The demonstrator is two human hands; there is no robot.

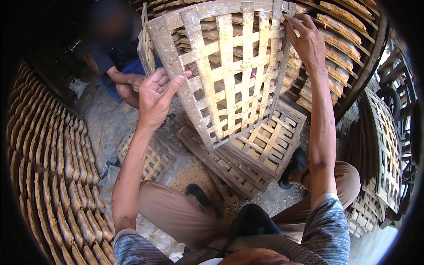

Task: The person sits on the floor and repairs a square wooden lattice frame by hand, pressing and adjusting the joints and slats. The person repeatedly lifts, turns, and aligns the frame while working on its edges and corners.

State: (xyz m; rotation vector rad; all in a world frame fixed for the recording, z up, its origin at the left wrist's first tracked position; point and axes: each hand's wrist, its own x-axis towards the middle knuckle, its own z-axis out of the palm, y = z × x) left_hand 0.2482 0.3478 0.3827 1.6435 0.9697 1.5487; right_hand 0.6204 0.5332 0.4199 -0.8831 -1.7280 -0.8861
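A woven bamboo lattice tray (227,55) with a wooden frame is held upright and tilted in front of me. My left hand (153,95) grips its left frame edge, thumb on the near face and fingers around the rail. At the upper right corner, my right hand (305,39) is closed on the frame, its fingertips partly hidden behind the edge. The tray's lower end is close to a stack of similar lattice trays (274,139) on the floor between my feet; whether they touch, I cannot tell.
Racks of pale brown slabs (66,154) line the left side, and another slab rack (340,48) stands at the back right. More lattice trays (386,150) lean at the right. A lattice tray (152,154) lies left of the stack. Another person (121,66) sits at the back left.
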